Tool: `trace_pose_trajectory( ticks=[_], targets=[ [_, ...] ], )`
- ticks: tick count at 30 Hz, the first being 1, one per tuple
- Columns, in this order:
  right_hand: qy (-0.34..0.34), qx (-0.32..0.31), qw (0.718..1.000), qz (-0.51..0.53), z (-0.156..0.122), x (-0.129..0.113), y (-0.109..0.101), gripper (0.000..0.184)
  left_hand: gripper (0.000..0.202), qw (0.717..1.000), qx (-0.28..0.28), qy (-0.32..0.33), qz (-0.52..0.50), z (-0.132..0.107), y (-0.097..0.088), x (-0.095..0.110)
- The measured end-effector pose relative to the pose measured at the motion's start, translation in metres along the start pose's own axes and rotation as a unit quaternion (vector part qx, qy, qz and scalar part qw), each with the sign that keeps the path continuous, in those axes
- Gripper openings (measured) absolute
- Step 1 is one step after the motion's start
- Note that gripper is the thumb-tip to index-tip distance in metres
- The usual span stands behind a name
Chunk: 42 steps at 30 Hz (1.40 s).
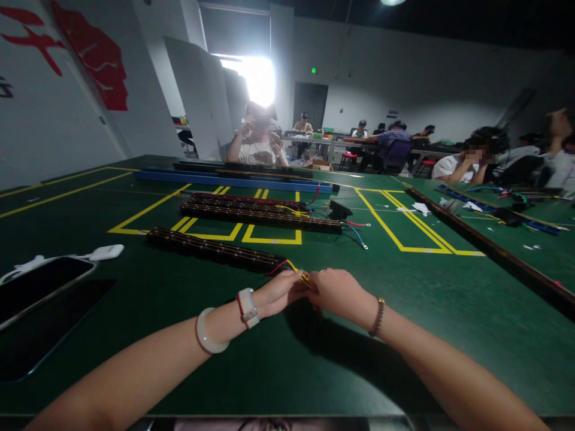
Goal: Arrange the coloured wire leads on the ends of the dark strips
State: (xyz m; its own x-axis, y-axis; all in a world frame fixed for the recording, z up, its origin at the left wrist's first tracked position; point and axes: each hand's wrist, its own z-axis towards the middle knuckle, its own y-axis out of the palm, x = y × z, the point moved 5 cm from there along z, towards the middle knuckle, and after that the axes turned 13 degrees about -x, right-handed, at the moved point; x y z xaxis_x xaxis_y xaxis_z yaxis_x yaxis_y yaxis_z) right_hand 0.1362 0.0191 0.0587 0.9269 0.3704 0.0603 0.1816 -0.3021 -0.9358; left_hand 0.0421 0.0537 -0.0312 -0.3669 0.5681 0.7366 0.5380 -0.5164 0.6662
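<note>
Both of my hands meet over the green table, at the right end of a long black strip (pixel 215 249) with wires coming out of it. My left hand (pixel 281 293) is closed around the yellow wires (pixel 294 268), and a thin red wire (pixel 275 268) runs beside them to the strip. Pressed against it, my right hand (pixel 335 288) pinches the same wires from the other side. The wire ends are hidden between my fingers. Behind lies a bundle of similar black strips (pixel 251 212), with red and blue leads (pixel 357 234) ending in ring terminals.
Phones (pixel 45 287) and a white case (pixel 106 252) lie at the left. A long blue bar (pixel 233 179) crosses the far side, and a long dark bar (pixel 485 242) slants along the right. A person (pixel 260 140) sits opposite; others sit farther back.
</note>
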Motion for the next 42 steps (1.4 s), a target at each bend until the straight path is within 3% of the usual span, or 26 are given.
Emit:
trace_pose_trajectory(
  ticks=[11,14,16,20,25,28,31,34,37,40,42],
  targets=[
    [0.005,-0.017,1.0,-0.002,-0.003,0.004,-0.006,0.04,0.014,0.999,0.033,0.008,0.035,-0.001,-0.003,0.001],
    [0.008,-0.01,1.0,-0.012,-0.003,0.01,-0.008,0.04,0.017,0.999,0.017,-0.002,0.035,0.0,0.002,0.001],
    [0.025,0.005,0.999,-0.024,0.0,0.018,-0.008,0.038,0.017,1.0,0.005,-0.006,0.03,0.0,0.005,0.002],
    [0.087,0.049,0.994,-0.032,0.017,0.046,-0.006,0.036,0.018,0.999,0.034,-0.004,0.032,-0.001,0.003,0.004],
    [0.12,0.068,0.99,0.016,0.049,0.078,0.01,0.041,0.019,0.998,0.026,-0.017,0.046,-0.002,0.002,0.004],
    [0.126,0.072,0.989,0.034,0.059,0.086,0.02,0.043,0.018,0.998,0.033,-0.022,0.04,-0.003,0.002,0.004],
    [0.119,0.114,0.986,0.005,0.058,0.085,0.024,0.042,0.021,1.0,0.013,-0.018,0.009,-0.003,0.006,0.006],
    [0.084,0.207,0.974,-0.028,0.049,0.079,0.022,0.041,0.022,0.999,-0.02,-0.02,-0.027,-0.003,0.01,0.006],
    [-0.028,0.282,0.958,-0.048,0.041,0.065,0.021,0.037,0.019,0.999,-0.032,-0.015,-0.041,-0.001,0.009,0.007],
    [-0.19,0.269,0.94,-0.089,0.036,0.046,0.028,0.032,0.016,0.998,-0.039,-0.002,-0.04,0.0,0.008,0.006],
    [-0.255,0.25,0.928,-0.107,0.034,0.038,0.033,0.033,0.018,0.998,-0.045,0.0,-0.046,0.001,0.008,0.006]
  ],
)
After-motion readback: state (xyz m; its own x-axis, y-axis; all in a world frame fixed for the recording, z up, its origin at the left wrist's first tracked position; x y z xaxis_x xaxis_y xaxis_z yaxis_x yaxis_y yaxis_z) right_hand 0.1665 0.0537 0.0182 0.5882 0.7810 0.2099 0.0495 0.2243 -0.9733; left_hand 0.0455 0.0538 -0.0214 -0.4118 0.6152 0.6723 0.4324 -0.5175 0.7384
